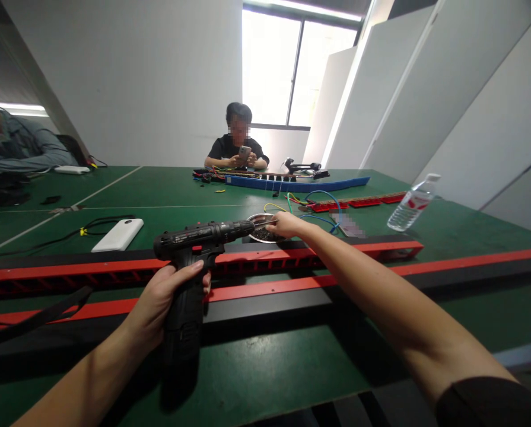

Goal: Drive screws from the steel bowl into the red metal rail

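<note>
My left hand (pixel 158 293) is wrapped round the grip of a black cordless drill (pixel 187 296), which points right and away from me. Its long bit (pixel 261 225) extends over a round metal bowl (pixel 267 241) of small dark pieces, too small to make out. My right hand (pixel 291 225) is at the bowl, fingers pinched together by the tip of the bit. Whatever lies between those fingertips is hidden. Beneath my arms, two long red-and-black bars (pixel 265 292) lie across the table, one behind the other.
A white power bank (pixel 118 235) with a black cable lies left on the green table (pixel 265 362). A water bottle (pixel 410 204) stands tilted in view at right. Beyond are wires, red strips (pixel 358 203) and a long blue piece (pixel 292 183). One person (pixel 238 145) holds a phone; another sits left.
</note>
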`<action>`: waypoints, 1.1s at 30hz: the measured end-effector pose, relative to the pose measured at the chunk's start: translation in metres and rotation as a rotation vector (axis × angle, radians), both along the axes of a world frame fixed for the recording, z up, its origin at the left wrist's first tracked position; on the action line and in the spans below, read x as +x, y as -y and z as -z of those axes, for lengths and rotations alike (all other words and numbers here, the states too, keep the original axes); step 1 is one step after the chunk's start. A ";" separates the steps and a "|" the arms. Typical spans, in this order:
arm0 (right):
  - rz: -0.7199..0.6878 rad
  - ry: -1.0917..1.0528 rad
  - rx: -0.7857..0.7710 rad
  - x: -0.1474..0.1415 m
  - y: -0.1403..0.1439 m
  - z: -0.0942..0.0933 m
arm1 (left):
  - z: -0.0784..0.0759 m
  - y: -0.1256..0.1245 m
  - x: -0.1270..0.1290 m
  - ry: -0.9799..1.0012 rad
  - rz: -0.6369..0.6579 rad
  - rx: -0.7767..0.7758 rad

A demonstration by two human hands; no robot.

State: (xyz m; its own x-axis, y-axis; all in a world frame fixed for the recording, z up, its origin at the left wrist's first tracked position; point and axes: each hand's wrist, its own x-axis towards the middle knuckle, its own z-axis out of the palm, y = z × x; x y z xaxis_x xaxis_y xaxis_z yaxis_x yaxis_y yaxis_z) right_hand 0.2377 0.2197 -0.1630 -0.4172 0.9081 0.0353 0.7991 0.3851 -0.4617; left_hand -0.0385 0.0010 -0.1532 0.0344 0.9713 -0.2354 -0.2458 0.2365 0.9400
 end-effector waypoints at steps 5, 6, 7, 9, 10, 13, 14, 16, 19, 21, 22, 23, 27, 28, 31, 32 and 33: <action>0.063 -0.010 0.083 0.006 0.011 -0.008 | 0.000 0.000 0.000 0.013 -0.006 -0.008; 0.077 -0.073 0.102 0.008 0.015 -0.009 | 0.001 0.000 -0.001 0.014 0.000 -0.013; 0.092 -0.164 0.115 0.011 0.020 -0.009 | 0.001 0.000 -0.001 0.015 0.008 -0.021; 0.118 -0.405 0.109 0.017 0.033 -0.008 | 0.002 -0.001 -0.002 0.014 0.023 -0.033; 0.125 -0.529 0.088 0.021 0.041 -0.007 | 0.003 -0.002 -0.002 0.015 0.024 -0.034; 0.131 -0.786 -0.018 0.030 0.070 -0.004 | 0.004 -0.003 -0.004 0.014 0.022 -0.018; 0.139 -0.836 -0.059 0.031 0.079 -0.002 | 0.005 -0.003 -0.005 0.014 0.026 -0.012; 0.151 -0.942 -0.134 0.033 0.096 0.001 | 0.007 -0.003 -0.007 -0.003 0.049 -0.010; 0.136 -1.083 -0.215 0.034 0.112 0.006 | 0.009 -0.003 -0.009 -0.038 0.073 -0.006; 0.136 -1.147 -0.243 0.033 0.117 0.010 | 0.009 -0.002 -0.009 -0.047 0.076 0.000; 0.142 -1.171 -0.250 0.033 0.118 0.012 | 0.008 -0.002 -0.008 -0.049 0.074 0.002; 0.150 -1.190 -0.253 0.033 0.118 0.013 | 0.008 -0.001 -0.008 -0.052 0.069 0.000; 0.150 -1.193 -0.248 0.033 0.116 0.020 | 0.007 -0.001 -0.007 -0.077 0.036 -0.032; 0.144 -1.188 -0.239 0.034 0.116 0.021 | 0.007 -0.001 -0.007 -0.083 0.034 -0.045; 0.123 -1.186 -0.211 0.032 0.115 0.024 | 0.009 -0.002 -0.009 -0.089 0.046 -0.063; 0.119 -1.186 -0.209 0.031 0.115 0.024 | 0.010 -0.002 -0.010 -0.090 0.049 -0.061; 0.117 -1.184 -0.211 0.031 0.116 0.025 | 0.011 -0.003 -0.011 -0.091 0.053 -0.059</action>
State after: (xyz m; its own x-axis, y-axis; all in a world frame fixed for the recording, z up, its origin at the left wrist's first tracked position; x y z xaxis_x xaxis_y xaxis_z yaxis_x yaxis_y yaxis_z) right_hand 0.2682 0.1040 -0.1876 -0.1414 0.9721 0.1871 -0.1370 0.1680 -0.9762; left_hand -0.0493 0.0036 -0.1637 0.0609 0.9531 -0.2965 -0.1457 0.3023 0.9420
